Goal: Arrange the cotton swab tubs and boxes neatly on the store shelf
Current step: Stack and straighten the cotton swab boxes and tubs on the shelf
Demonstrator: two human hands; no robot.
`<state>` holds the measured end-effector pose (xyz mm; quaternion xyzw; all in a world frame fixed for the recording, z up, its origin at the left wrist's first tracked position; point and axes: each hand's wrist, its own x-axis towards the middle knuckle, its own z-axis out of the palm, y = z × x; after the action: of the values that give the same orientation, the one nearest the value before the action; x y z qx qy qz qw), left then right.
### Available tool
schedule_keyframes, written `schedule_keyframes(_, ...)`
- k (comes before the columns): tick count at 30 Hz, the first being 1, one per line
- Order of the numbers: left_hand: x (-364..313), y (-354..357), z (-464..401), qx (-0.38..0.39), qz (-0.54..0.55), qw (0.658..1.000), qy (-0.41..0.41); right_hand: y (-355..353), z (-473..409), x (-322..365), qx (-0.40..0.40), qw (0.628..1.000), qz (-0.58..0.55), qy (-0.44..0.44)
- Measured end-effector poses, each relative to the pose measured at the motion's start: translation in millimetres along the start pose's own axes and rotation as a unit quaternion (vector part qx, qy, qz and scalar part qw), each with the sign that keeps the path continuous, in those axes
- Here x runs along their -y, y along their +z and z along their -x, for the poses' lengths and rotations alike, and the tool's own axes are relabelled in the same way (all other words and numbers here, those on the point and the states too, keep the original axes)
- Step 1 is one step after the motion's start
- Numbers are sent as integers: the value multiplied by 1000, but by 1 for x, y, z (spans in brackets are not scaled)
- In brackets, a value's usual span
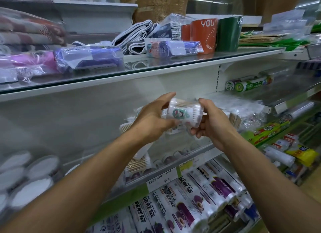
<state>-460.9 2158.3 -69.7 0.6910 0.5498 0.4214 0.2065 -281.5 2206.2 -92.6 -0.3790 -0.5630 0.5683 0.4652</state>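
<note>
1. The cotton swab tub (184,112) you hold lies on its side, long axis running left to right, tilted down a little to the right, in the air in front of the middle shelf (173,165).
2. Your left hand (152,119) grips its left end, thumb below, fingers curled over the top.
3. Your right hand (211,120) clamps the right end, thumb on top, fingers curled beneath.
4. The tub is a clear plastic cylinder packed with wooden-stemmed swabs, with a cartoon sticker on its side.
5. More swab packs (139,165) sit near the shelf's front edge, blurred.
6. Glossy plastic wrap rolls (187,201) lie on the shelf below.
</note>
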Motion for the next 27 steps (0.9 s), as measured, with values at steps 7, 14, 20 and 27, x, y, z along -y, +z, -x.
schedule_keyframes(7, -8, -17, 14, 5, 21, 1000, 1, 13, 6, 8, 16, 999, 29, 16)
schedule_keyframes(14, -11, -38, 33, -13, 21, 999, -22, 37, 17, 19, 26, 996, 53, -63)
schedule_keyframes(20, -1, -64, 52, -40, 95, 993, -59, 66, 23, 28, 56, 989, 0, -140)
schedule_keyframes(27, 14, -104, 71, -73, 130, 984, -95, 112, 17, 30, 103, 980, -19, -168)
